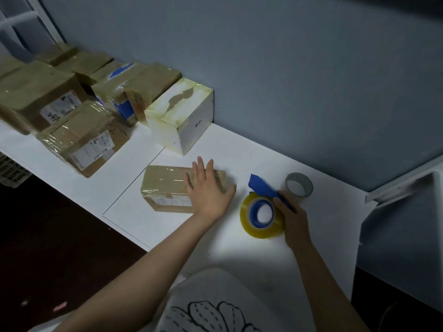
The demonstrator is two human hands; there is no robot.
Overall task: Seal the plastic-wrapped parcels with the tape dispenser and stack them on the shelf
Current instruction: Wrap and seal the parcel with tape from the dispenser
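Observation:
A small brown plastic-wrapped parcel [165,188] lies flat on the white table [239,250]. My left hand [208,190] rests on its right end with fingers straight and spread. To the right, my right hand [293,219] grips the blue handle of the tape dispenser [261,215], which carries a yellowish roll of clear tape and stands on the table, a short gap from the parcel. A spare grey tape roll [299,185] stands just behind the dispenser.
Several wrapped brown parcels [81,140] are piled at the left against the wall, with a white box [179,118] beside them. White shelf bars [21,17] show at top left. A white bracket [405,185] sits at the right edge.

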